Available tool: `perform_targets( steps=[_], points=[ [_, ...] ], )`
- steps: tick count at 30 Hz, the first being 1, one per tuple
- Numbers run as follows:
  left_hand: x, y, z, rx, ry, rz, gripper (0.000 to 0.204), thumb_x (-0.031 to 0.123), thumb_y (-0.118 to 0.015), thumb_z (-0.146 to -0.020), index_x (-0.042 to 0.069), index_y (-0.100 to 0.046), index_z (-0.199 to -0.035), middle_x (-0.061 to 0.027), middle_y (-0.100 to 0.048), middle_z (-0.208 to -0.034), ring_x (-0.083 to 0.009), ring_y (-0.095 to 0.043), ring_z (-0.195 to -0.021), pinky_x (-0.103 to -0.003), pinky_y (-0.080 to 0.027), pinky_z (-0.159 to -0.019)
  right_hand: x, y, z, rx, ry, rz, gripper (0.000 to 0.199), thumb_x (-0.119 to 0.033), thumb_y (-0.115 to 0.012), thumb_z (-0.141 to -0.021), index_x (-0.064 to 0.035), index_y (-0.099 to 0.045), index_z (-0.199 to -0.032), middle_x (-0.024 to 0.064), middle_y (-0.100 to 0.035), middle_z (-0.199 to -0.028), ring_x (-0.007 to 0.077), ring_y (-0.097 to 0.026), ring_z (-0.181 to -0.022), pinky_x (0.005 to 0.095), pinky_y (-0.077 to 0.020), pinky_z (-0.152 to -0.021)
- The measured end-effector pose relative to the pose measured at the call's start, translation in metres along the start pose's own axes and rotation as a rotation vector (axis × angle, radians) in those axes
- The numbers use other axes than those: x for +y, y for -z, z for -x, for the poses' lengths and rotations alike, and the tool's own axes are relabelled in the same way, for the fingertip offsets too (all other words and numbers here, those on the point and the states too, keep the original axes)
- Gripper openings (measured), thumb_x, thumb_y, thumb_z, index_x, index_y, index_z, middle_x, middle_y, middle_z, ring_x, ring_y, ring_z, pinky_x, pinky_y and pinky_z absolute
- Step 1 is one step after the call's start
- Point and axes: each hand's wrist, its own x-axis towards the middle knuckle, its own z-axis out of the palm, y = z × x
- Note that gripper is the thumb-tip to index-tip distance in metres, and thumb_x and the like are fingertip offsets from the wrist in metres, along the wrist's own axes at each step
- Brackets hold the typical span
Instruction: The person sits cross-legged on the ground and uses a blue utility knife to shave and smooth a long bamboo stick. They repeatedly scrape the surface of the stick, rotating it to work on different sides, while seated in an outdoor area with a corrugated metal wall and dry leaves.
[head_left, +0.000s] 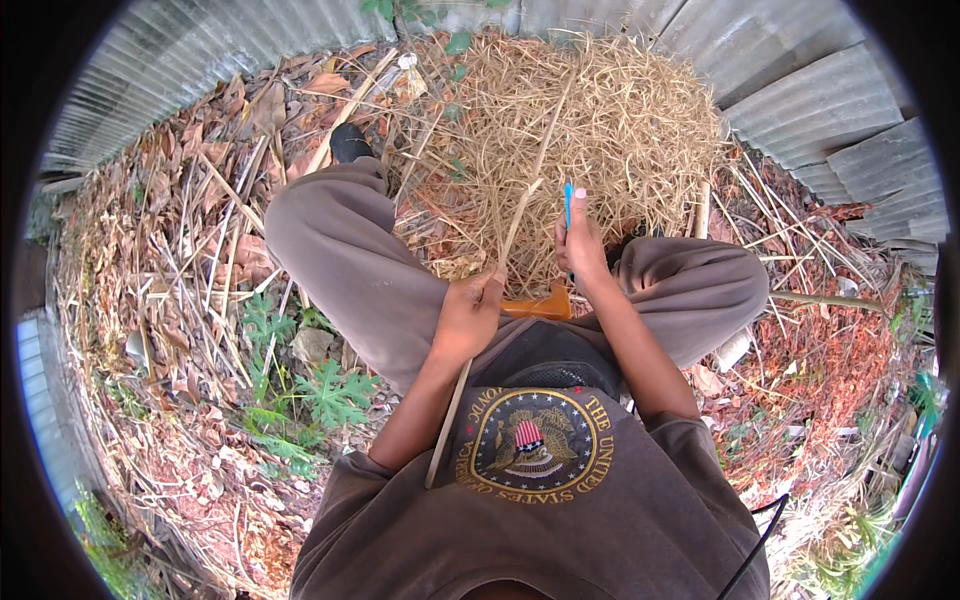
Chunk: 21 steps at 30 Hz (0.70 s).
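My left hand (469, 312) is closed round a long, thin, pale wooden stick (516, 227). The stick slants from beside my shirt, under the hand, up and away over the straw. Its far part splits or overlaps with another thin pale strip (553, 120). To the right, my right hand (583, 240) grips a slim blue tool (568, 194) held upright, thumb along it. A small dark end shows below the fingers; most of the tool is hidden by them. The two hands are apart, and the tool does not touch the stick.
A heap of dry straw (620, 120) lies ahead of my crossed legs. An orange object (540, 304) shows at my lap. Dry leaves (262, 110), loose sticks and green weeds (335, 394) cover the ground. Corrugated metal sheets (820, 100) stand around; a black cable (757, 545) hangs lower right.
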Motion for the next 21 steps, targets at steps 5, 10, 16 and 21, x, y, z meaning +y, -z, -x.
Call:
perform_targets(
  steps=[5, 10, 16, 21],
  points=[
    [0.002, -0.005, 0.002, -0.02, -0.002, -0.068, 0.025, 0.015, -0.049, -0.099, -0.005, -0.062, -0.106, 0.0045, -0.042, -0.065, -0.0035, -0.038, -0.064, -0.024, -0.036, -0.056, 0.0, 0.006, -0.033, 0.109, 0.592, 0.517, 0.051, -0.055, -0.063, -0.087, -0.004, -0.06, -0.083, -0.0052, -0.042, -0.052, 0.005, -0.038, -0.045, 0.0226, -0.0263, -0.041],
    [0.006, 0.003, 0.001, -0.049, 0.102, -0.094, 0.03, 0.016, -0.049, -0.1, -0.006, -0.063, -0.114, 0.006, -0.045, -0.069, -0.003, -0.04, -0.067, -0.022, -0.038, -0.06, 0.011, -0.025, -0.042, 0.303, 0.527, 0.275, 0.035, -0.034, -0.078, -0.08, -0.0018, -0.068, -0.088, -0.0058, -0.045, -0.053, 0.0035, -0.038, -0.047, 0.0245, -0.0301, -0.044],
    [0.001, -0.003, 0.003, -0.025, 0.064, -0.11, 0.03, 0.017, -0.049, -0.099, -0.006, -0.063, -0.113, 0.0061, -0.044, -0.066, -0.0028, -0.039, -0.065, -0.022, -0.037, -0.057, 0.01, -0.025, -0.033, 0.372, 0.651, 0.467, 0.037, -0.032, -0.076, -0.082, 0.0025, -0.067, -0.09, -0.0051, -0.044, -0.052, 0.0047, -0.037, -0.048, 0.0255, -0.031, -0.045],
    [-0.005, -0.005, 0.003, -0.019, 0.086, -0.136, 0.03, 0.017, -0.048, -0.099, -0.007, -0.063, -0.111, 0.006, -0.043, -0.066, -0.0029, -0.038, -0.064, -0.022, -0.036, -0.057, 0.013, -0.028, -0.034, 0.307, 0.673, 0.352, 0.031, -0.029, -0.074, -0.085, 0.0009, -0.065, -0.087, -0.0041, -0.045, -0.054, 0.0058, -0.039, -0.048, 0.0247, -0.0323, -0.046]
  ],
)
